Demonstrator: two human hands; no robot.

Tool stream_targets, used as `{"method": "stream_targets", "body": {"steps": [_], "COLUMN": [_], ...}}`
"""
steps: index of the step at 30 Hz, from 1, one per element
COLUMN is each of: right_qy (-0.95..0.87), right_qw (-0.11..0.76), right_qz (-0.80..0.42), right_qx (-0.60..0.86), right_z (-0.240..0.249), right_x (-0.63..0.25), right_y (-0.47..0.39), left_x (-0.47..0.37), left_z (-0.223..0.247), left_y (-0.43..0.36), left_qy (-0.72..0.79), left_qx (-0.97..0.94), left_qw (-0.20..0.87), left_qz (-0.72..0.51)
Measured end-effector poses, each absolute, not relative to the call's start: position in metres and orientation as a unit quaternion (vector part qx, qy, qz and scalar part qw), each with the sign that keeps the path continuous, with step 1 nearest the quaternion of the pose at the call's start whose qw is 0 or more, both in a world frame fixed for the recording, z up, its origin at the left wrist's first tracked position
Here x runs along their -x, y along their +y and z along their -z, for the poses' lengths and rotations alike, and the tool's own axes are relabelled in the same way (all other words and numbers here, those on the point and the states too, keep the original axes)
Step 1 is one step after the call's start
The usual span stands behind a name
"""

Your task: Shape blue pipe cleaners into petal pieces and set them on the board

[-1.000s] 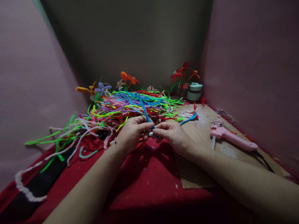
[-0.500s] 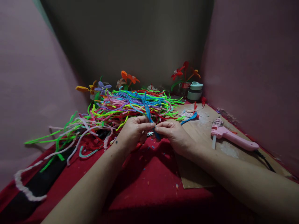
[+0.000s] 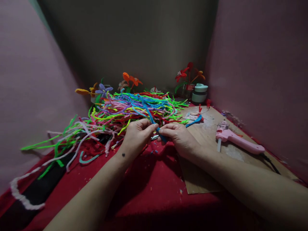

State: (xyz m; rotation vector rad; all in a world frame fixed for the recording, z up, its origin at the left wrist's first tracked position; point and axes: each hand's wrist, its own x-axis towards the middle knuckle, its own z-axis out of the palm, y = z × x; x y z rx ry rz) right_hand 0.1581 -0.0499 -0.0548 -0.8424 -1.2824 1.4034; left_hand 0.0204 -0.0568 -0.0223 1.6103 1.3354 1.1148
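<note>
Between my two hands is a blue pipe cleaner [image 3: 149,113], running up and to the left with its lower end below my right fingertips. My left hand [image 3: 139,133] pinches it between thumb and index finger. My right hand [image 3: 176,136] grips it just below and to the right, the fingertips of both hands nearly touching. Part of the strand is hidden by the fingers. Behind my hands lies a big heap of many-coloured pipe cleaners [image 3: 134,107]. Under my fingers, a small metal tool [image 3: 154,137] shows in part. Another blue pipe-cleaner piece [image 3: 194,121] rests on the board.
A pink glue gun [image 3: 237,138] lies on a brown board [image 3: 199,173] at the right, over a red cloth [image 3: 154,199]. Behind stand pipe-cleaner flowers [image 3: 131,79] and a lidded cup [image 3: 200,93]. Loose strands trail leftward across a black strip [image 3: 40,189].
The upper part of the blue pipe cleaner has tilted further left. My left thumb has shifted against the strand. The whole view has moved slightly.
</note>
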Motion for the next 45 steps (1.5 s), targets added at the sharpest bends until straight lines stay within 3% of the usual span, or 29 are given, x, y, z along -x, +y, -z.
{"method": "stream_targets", "body": {"steps": [6, 11, 19, 21, 23, 28, 31, 34, 38, 41, 45], "right_qy": [-0.528, -0.551, -0.622, -0.656, -0.697, -0.793, -0.824, -0.833, -0.810, -0.757, -0.661], "right_qw": [0.490, 0.480, 0.442, 0.429, 0.426, 0.466, 0.467, 0.457, 0.508, 0.529, 0.491], "right_qz": [-0.608, -0.599, -0.561, -0.538, -0.487, -0.201, -0.048, 0.019, -0.069, -0.264, -0.508], "right_qx": [0.332, 0.328, 0.320, 0.310, 0.308, 0.336, 0.318, 0.311, 0.285, 0.280, 0.251], "right_z": [0.053, 0.051, 0.044, 0.044, 0.046, 0.052, 0.054, 0.054, 0.051, 0.048, 0.047], "right_x": [-0.161, -0.162, -0.166, -0.166, -0.166, -0.164, -0.166, -0.167, -0.167, -0.165, -0.164], "right_y": [-0.048, -0.048, -0.053, -0.054, -0.055, -0.061, -0.063, -0.064, -0.065, -0.065, -0.062], "left_x": [-0.012, 0.003, 0.006, 0.006, 0.005, 0.000, -0.006, -0.009, 0.002, 0.015, 0.022], "left_z": [0.020, 0.017, 0.006, 0.003, 0.002, 0.011, 0.019, 0.022, 0.011, -0.001, -0.008], "left_y": [-0.053, -0.045, -0.054, -0.058, -0.061, -0.057, -0.053, -0.054, -0.057, -0.059, -0.059], "left_qy": [0.435, 0.360, 0.335, 0.360, 0.409, 0.510, 0.479, 0.416, 0.420, 0.420, 0.392], "left_qx": [-0.749, -0.865, -0.900, -0.892, -0.858, -0.658, -0.532, -0.473, -0.549, -0.614, -0.693], "left_qw": [0.245, 0.077, -0.054, -0.003, 0.112, 0.446, 0.592, 0.678, 0.613, 0.535, 0.456], "left_qz": [-0.437, -0.342, -0.273, -0.273, -0.289, -0.329, -0.370, -0.379, -0.384, -0.401, -0.398]}}
